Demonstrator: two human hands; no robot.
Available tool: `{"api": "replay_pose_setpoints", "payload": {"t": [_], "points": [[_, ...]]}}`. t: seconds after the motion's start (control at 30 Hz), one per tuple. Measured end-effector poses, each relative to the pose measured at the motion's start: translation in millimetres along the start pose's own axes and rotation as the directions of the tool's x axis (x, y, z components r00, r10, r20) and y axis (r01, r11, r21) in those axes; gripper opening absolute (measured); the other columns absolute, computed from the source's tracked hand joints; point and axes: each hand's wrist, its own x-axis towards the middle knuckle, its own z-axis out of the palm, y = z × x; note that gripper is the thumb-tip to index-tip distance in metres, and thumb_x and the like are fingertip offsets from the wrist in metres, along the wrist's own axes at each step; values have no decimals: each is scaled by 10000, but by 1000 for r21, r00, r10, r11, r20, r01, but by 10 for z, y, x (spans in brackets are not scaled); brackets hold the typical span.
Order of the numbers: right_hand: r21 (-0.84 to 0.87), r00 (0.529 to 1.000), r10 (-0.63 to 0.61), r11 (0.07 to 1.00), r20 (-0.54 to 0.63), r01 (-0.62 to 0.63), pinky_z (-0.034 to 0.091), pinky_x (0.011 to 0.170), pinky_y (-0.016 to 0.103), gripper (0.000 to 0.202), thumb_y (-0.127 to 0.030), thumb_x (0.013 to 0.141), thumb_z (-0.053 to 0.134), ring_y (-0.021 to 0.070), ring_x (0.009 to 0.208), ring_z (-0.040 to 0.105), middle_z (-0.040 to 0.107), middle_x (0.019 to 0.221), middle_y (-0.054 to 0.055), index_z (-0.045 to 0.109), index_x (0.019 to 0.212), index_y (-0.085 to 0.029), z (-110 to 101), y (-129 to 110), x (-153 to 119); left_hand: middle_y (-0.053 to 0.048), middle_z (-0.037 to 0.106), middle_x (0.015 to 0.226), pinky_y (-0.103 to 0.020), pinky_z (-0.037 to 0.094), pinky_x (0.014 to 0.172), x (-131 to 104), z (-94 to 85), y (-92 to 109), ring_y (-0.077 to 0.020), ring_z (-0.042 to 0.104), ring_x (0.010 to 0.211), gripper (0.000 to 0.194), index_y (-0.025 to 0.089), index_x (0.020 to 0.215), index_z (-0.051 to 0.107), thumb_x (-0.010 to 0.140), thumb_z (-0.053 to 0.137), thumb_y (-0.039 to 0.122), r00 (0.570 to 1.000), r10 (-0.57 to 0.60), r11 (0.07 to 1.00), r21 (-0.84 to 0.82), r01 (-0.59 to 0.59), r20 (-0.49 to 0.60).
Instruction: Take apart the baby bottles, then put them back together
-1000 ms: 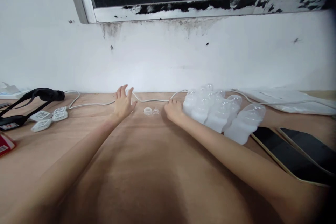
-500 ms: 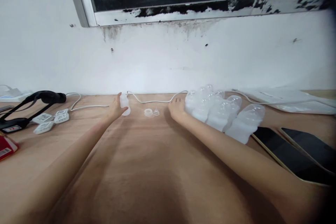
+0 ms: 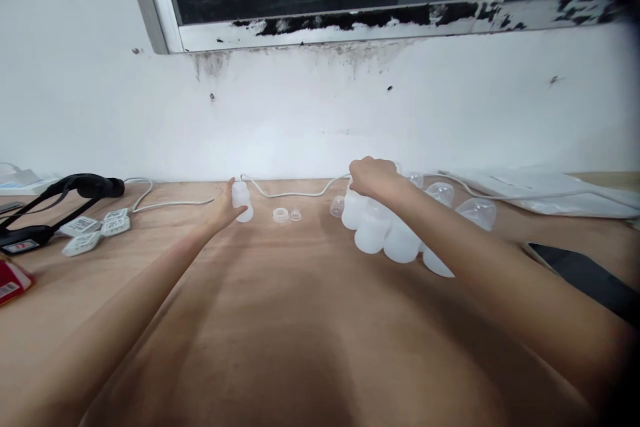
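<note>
At centre left, my left hand (image 3: 223, 209) is closed around a small frosted bottle (image 3: 242, 201) near the wall. A clear ring (image 3: 281, 215) and a clear nipple-shaped piece (image 3: 296, 215) lie on the table between my hands. On the right, my right hand (image 3: 374, 175) is over the back of a group of frosted bottles (image 3: 371, 232) with clear domed caps. Its fingers point down and away behind the hand, so what they hold is hidden. A clear dome cap (image 3: 337, 206) rests at the left side of the group.
Black-framed headgear (image 3: 65, 203), white labelled blocks (image 3: 83, 243) and a red box (image 3: 13, 280) lie at the left. A white cable (image 3: 295, 195) runs along the wall. At the right are a dark phone (image 3: 583, 273) and a plastic bag (image 3: 540, 195).
My right hand has moved right and up over the bottles. A clear cap now shows on the table where that hand was near. The left bottle stands more upright in my left hand.
</note>
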Motion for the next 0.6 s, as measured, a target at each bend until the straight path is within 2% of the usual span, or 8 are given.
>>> {"api": "replay_pose_setpoints", "payload": {"t": [0.1, 0.2, 0.3, 0.33, 0.4, 0.43, 0.47, 0.6], "points": [[-10, 996, 84, 996, 29, -83, 390, 554, 310, 316, -220, 683, 542, 262, 780, 550, 552, 919, 158, 568, 981, -118, -139, 15, -112, -198, 425, 1166, -406, 393, 826, 22, 9, 10, -291, 475, 1013, 844, 74, 1299, 143, 629, 605, 299, 1000, 9, 1000, 28, -9, 11], [61, 994, 21, 998, -104, -15, 387, 569, 313, 354, -334, 702, 530, 248, 781, 539, 552, 923, 109, 540, 1021, -181, -352, 27, -298, -229, 353, 1218, -419, 346, 888, -25, -76, 205, -299, 411, 1079, 840, 25, 1274, 187, 630, 608, 363, 989, 93, 995, 31, -90, -111], [173, 963, -88, 976, -254, 134, 388, 596, 308, 351, -422, 713, 507, 228, 795, 527, 550, 912, 72, 535, 998, -218, -520, -14, -448, -180, 352, 1236, -388, 273, 963, -171, -243, 638, -252, 306, 1173, 635, 60, 1232, 275, 737, 499, 388, 901, 316, 943, -10, -334, -298], [226, 955, -122, 956, -270, 186, 390, 596, 298, 356, -442, 717, 498, 211, 778, 529, 551, 903, 63, 531, 992, -220, -550, -51, -481, -158, 341, 1255, -367, 293, 953, -232, -298, 810, -226, 312, 1173, 566, 89, 1238, 265, 780, 443, 368, 876, 384, 905, -66, -419, -292], [351, 952, -179, 899, -248, 261, 392, 572, 270, 373, -468, 729, 476, 170, 706, 537, 556, 882, 54, 518, 997, -213, -567, -149, -523, -139, 357, 1254, -348, 337, 913, -352, -373, 1129, -219, 367, 1135, 577, 121, 1248, 241, 775, 455, 373, 833, 530, 820, -156, -551, -158], [412, 953, -202, 867, -226, 282, 391, 553, 256, 384, -476, 737, 463, 150, 662, 537, 561, 872, 53, 508, 1007, -207, -557, -200, -533, -134, 410, 1207, -344, 370, 869, -403, -390, 1255, -222, 429, 1069, 597, 126, 1238, 252, 753, 485, 385, 823, 561, 805, -174, -568, -89], [464, 955, -220, 837, -201, 290, 387, 532, 246, 400, -484, 742, 453, 134, 618, 533, 566, 856, 54, 496, 1020, -199, -537, -246, -539, -127, 467, 1138, -340, 403, 805, -447, -394, 1350, -222, 481, 989, 582, 127, 1227, 262, 757, 480, 391, 838, 544, 821, -177, -543, -46], [582, 949, -316, 771, -6, 260, 356, 453, 224, 465, -504, 714, 483, 104, 479, 497, 583, 699, 36, 481, 1038, -171, -396, -328, -543, -126, 505, 1037, -340, 413, 694, -570, -356, 1430, -230, 514, 863, 488, 111, 1187, 292, 789, 422, 363, 850, 525, 849, -97, -519, 38]]}}
